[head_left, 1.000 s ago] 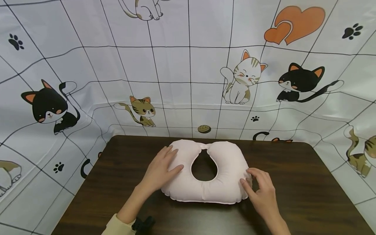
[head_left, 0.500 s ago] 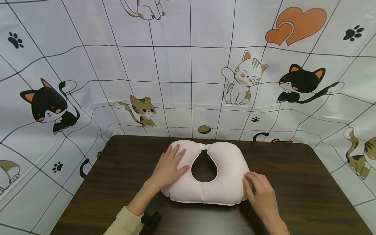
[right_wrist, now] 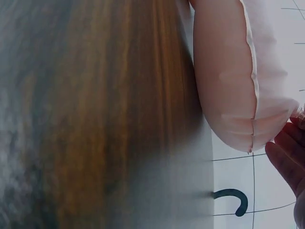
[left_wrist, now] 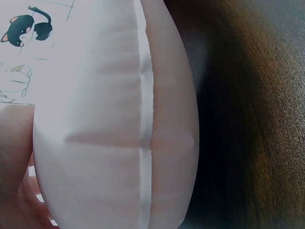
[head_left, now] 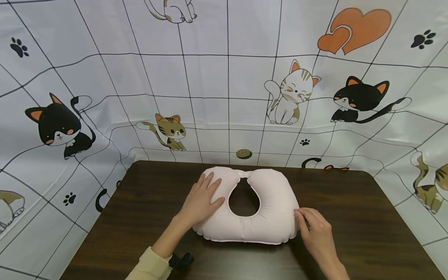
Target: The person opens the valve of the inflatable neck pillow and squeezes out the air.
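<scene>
Your right hand (head_left: pixel 317 233) has edged outward at the right side of the pale pink pillow (head_left: pixel 274 212), pinching it or not I cannot tell, while your left hand (head_left: pixel 199 204) lies spread on the opposite side, so a one-sided tug could swivel it across the worktop (head_left: pixel 353 217).

A pale pink, puffed fabric cushion (left_wrist: pixel 95 100) fills the middle of my left wrist view, a whitish seam (left_wrist: pixel 146 114) running down it; my bare left hand (left_wrist: pixel 13 162) lies against the cushion's lower left edge; right of the cushion is dark brown wood-grain tabletop (left_wrist: pixel 257 124); at the cushion's upper left, white grid-lined sheeting (left_wrist: pixel 14 55) with a printed black-and-white cat (left_wrist: pixel 24 29).
</scene>
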{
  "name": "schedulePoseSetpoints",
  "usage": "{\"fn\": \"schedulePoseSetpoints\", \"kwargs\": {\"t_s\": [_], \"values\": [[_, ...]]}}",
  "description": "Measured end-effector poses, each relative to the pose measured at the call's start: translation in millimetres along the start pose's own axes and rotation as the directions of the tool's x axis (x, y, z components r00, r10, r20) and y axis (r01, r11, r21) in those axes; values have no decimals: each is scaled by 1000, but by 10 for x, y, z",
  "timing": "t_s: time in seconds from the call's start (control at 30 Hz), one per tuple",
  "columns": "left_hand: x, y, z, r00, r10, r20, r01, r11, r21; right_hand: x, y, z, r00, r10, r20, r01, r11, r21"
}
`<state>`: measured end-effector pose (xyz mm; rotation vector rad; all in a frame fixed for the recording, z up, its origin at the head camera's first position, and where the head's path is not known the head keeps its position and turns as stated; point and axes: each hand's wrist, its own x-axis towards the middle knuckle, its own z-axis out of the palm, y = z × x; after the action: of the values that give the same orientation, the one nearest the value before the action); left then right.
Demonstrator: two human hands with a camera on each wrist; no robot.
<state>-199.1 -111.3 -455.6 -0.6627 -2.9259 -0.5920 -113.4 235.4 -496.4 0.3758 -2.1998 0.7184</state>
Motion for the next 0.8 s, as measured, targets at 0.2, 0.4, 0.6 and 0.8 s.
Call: {"fn": "schedulePoseSetpoints", "kwargs": {"t_s": [0.2, 0.4, 0.6, 0.8], "values": [[3, -16, 4, 1000, -2, -5, 2, 1000, -6, 7, 5, 18, 998, 54, -26, -53, 998, 38], [9, -22, 2, 1000, -2, -3, 2, 1000, -9, 13, -18, 16, 990, 127, -54, -121, 986, 113], [9, -18, 0, 1000, -6, -2, 6, 1000, -11, 20, -24, 14, 976, 212, -55, -200, 965, 172], [0, -12, -10, 1000, -9, -1, 9, 1000, -24, 64, -39, 13, 965, 261, 27, -262, 954, 146]]}}
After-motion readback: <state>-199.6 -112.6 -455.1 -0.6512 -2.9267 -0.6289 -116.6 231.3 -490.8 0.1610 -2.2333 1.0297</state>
